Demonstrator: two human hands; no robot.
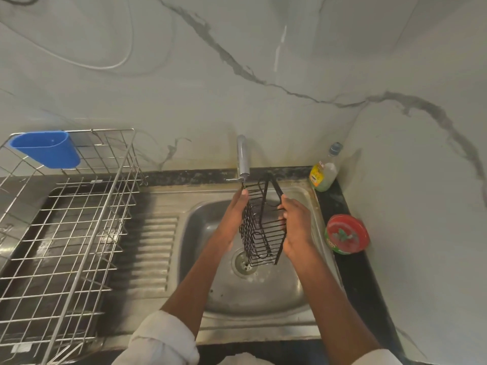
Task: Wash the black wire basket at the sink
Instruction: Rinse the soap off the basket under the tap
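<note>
Both hands, left hand (235,211) and right hand (297,224), are clamped on the black wire basket (259,227) over a steel sink (195,262), backed by a marble-veined white wall (263,48).

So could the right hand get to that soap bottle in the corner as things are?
Probably yes, but not freely: the right hand grips the black wire basket over the sink. The soap bottle stands just beyond it with nothing between; it would have to let go first.

Basket (259,227) over sink (253,296), under tap (243,159); rack (66,227) left.
</note>
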